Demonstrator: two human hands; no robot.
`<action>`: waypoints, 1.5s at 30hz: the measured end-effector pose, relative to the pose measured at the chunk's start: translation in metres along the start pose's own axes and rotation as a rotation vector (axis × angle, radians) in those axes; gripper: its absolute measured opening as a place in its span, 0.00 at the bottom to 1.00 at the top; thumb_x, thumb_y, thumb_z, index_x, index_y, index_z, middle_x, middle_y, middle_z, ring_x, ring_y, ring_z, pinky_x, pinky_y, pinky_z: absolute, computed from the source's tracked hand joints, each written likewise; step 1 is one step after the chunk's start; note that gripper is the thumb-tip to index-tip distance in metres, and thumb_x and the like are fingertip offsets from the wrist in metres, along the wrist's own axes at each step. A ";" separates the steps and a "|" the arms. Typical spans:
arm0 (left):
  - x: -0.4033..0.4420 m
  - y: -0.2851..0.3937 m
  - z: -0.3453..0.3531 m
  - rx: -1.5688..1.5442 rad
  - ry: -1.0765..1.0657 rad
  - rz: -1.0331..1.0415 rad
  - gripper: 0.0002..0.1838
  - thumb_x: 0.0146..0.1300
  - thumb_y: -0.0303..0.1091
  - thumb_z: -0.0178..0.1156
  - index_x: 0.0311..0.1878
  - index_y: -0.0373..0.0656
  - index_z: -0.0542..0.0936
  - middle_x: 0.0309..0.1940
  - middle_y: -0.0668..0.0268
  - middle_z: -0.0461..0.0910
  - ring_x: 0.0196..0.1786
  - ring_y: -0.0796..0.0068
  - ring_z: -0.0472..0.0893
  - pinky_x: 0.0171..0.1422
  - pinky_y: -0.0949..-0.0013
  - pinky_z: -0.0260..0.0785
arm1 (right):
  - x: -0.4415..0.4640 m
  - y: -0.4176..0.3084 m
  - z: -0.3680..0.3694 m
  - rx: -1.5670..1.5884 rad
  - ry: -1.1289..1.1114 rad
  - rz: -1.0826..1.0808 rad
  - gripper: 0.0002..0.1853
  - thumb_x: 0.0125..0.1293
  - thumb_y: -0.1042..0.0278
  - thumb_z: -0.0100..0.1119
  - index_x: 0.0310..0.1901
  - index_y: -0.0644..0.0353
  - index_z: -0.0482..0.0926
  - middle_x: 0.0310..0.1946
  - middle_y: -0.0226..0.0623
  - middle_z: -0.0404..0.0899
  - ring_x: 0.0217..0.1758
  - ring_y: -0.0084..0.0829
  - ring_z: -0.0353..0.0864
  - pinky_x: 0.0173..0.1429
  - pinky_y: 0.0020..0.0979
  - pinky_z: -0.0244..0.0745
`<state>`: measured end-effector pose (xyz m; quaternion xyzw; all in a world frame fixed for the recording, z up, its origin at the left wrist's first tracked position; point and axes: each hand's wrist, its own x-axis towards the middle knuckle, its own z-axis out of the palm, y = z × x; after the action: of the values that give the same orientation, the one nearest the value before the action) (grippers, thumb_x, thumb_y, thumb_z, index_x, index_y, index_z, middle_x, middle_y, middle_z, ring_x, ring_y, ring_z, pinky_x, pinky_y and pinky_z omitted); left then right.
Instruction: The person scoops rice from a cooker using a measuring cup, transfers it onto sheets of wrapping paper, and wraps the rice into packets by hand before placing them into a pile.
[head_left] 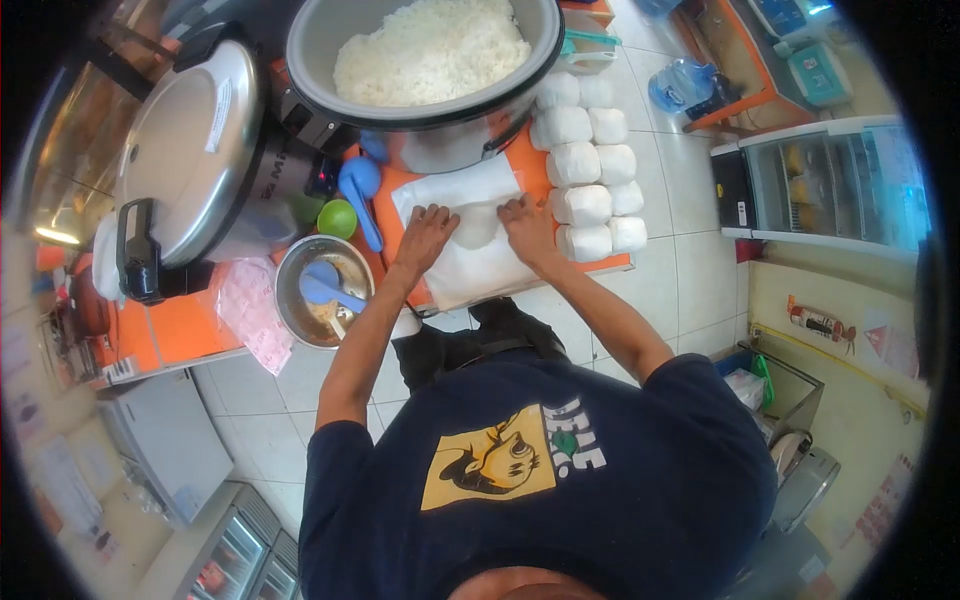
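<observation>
A white wrapping paper sheet [470, 275] lies on the orange counter in front of me, with a rounded greyish patch at its centre between my hands. My left hand [430, 235] has its fingers curled on the sheet's left part. On the right part, my right hand [525, 230] bends its fingers down onto the paper near its edge. Another white sheet shows behind my fingers. Just right of my right hand stand several white paper-wrapped packets [580, 205] in rows. What lies under the paper is hidden.
Beyond the paper sits a large open pot of white rice [430, 60]. To the left are a lidded rice cooker [190, 150], a blue rice paddle [362, 200], a green bowl [337, 218], a metal bowl [295, 310] with a blue ladle [322, 283], and a pink plastic bag [252, 310].
</observation>
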<state>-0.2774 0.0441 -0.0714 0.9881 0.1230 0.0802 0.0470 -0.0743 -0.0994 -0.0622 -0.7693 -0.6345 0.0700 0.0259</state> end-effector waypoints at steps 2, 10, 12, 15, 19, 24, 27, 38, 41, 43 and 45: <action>-0.001 0.001 0.003 -0.005 0.019 -0.002 0.12 0.60 0.28 0.56 0.48 0.44 0.79 0.41 0.64 0.75 0.50 0.65 0.75 0.56 0.59 0.65 | 0.002 0.016 0.011 -0.073 0.055 0.024 0.14 0.63 0.69 0.56 0.49 0.57 0.84 0.48 0.36 0.80 0.55 0.39 0.75 0.67 0.61 0.61; 0.005 0.005 -0.004 -0.085 -0.025 -0.023 0.17 0.59 0.26 0.55 0.52 0.43 0.81 0.41 0.63 0.76 0.51 0.63 0.75 0.58 0.58 0.66 | 0.023 -0.015 -0.020 -0.156 0.218 -0.085 0.20 0.67 0.69 0.52 0.59 0.57 0.79 0.61 0.38 0.76 0.67 0.38 0.72 0.71 0.62 0.59; 0.004 0.004 -0.007 -0.059 -0.047 -0.008 0.18 0.59 0.26 0.55 0.53 0.43 0.81 0.42 0.63 0.75 0.51 0.63 0.75 0.58 0.58 0.66 | 0.027 -0.018 -0.005 -0.100 -0.014 -0.228 0.24 0.70 0.68 0.49 0.67 0.59 0.73 0.70 0.38 0.70 0.76 0.36 0.64 0.77 0.62 0.53; 0.000 0.008 -0.008 -0.087 -0.139 -0.093 0.24 0.58 0.23 0.55 0.60 0.44 0.79 0.52 0.62 0.77 0.60 0.64 0.74 0.63 0.54 0.64 | 0.010 -0.014 0.011 -0.149 -0.064 -0.343 0.29 0.71 0.68 0.46 0.73 0.62 0.65 0.75 0.41 0.64 0.80 0.38 0.59 0.81 0.59 0.47; -0.003 0.021 -0.009 -0.074 -0.013 -0.035 0.31 0.57 0.20 0.54 0.68 0.45 0.74 0.65 0.64 0.74 0.70 0.65 0.69 0.68 0.47 0.59 | -0.013 -0.008 0.028 -0.135 0.011 -0.360 0.32 0.71 0.69 0.45 0.76 0.65 0.59 0.77 0.46 0.60 0.82 0.42 0.55 0.82 0.59 0.46; -0.010 0.031 -0.008 -0.025 -0.105 -0.083 0.30 0.62 0.25 0.54 0.70 0.46 0.72 0.69 0.67 0.71 0.72 0.68 0.67 0.68 0.42 0.57 | -0.031 0.000 0.043 0.045 0.005 -0.190 0.32 0.70 0.70 0.45 0.76 0.68 0.57 0.78 0.56 0.54 0.83 0.51 0.50 0.82 0.58 0.46; -0.014 0.040 -0.010 -0.008 0.009 -0.119 0.26 0.62 0.26 0.53 0.66 0.45 0.75 0.64 0.66 0.74 0.70 0.68 0.69 0.67 0.42 0.58 | -0.042 0.001 0.036 -0.289 0.010 -0.056 0.31 0.70 0.70 0.47 0.74 0.69 0.61 0.76 0.57 0.58 0.81 0.54 0.55 0.79 0.59 0.52; -0.073 0.098 0.030 -0.334 0.006 -0.144 0.19 0.59 0.43 0.70 0.52 0.47 0.83 0.52 0.67 0.80 0.58 0.64 0.76 0.58 0.55 0.65 | -0.092 0.002 0.040 0.220 0.029 -0.284 0.08 0.58 0.66 0.68 0.39 0.53 0.85 0.46 0.31 0.80 0.58 0.43 0.73 0.55 0.46 0.71; -0.069 0.089 0.028 -0.451 0.156 -0.142 0.09 0.62 0.36 0.67 0.42 0.44 0.85 0.44 0.66 0.84 0.53 0.63 0.79 0.56 0.57 0.68 | -0.081 0.008 0.034 0.484 0.021 -0.286 0.07 0.61 0.63 0.66 0.36 0.56 0.84 0.44 0.33 0.81 0.55 0.41 0.75 0.52 0.48 0.69; -0.061 0.087 0.018 -0.504 0.141 -0.197 0.07 0.63 0.35 0.66 0.41 0.43 0.85 0.43 0.65 0.85 0.51 0.62 0.80 0.55 0.57 0.69 | -0.076 0.010 0.023 0.463 0.018 -0.278 0.09 0.61 0.62 0.66 0.39 0.55 0.84 0.46 0.34 0.80 0.55 0.41 0.75 0.52 0.48 0.68; -0.056 0.083 0.004 -0.558 0.117 -0.257 0.06 0.64 0.33 0.64 0.40 0.42 0.85 0.42 0.63 0.85 0.50 0.61 0.81 0.55 0.57 0.70 | -0.068 0.005 0.005 0.450 0.008 -0.269 0.11 0.62 0.61 0.66 0.43 0.55 0.83 0.48 0.35 0.80 0.55 0.41 0.74 0.53 0.48 0.68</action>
<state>-0.3111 -0.0503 -0.0737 0.9071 0.2227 0.1611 0.3188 -0.0830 -0.1675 -0.0622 -0.6530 -0.6995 0.2022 0.2082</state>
